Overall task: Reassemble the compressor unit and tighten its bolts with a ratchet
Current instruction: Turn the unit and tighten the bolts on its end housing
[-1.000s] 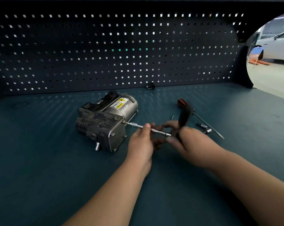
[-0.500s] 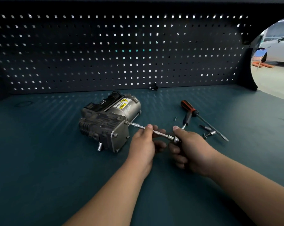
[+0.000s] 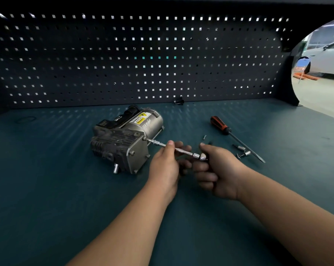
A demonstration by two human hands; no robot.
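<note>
The compressor [image 3: 127, 143] is lying on its side near the middle of the surface [image 3: 47, 189]. Its flat grey end plate [image 3: 138, 156] is facing the person, so the plate's fasteners are pointing toward the hands. The body is pairing a smooth brushed-metal cylinder, bearing a yellow warning label, with a dark, grimy, ribbed casting.

A slim steel extension [image 3: 158, 144] is running from the plate's upper corner back to the ratchet [image 3: 203, 156]; the fastener under its tip is hidden. The left hand [image 3: 166, 166] is pinching the extension between thumb and fingers, probably to hold the long bar in line so it isn't slipping off. The right hand [image 3: 219, 169] is clenching around the ratchet handle, with only the shiny head showing, and looks placed to swing it for tightening.

Just right of the hands, a small screw [image 3: 204, 137], a few chrome sockets [image 3: 246, 153] and an orange-and-black screwdriver [image 3: 219, 124] are lying loose within reach on the matte teal surface. Behind, a dark pegboard [image 3: 124, 54] is letting light through its square holes.
</note>
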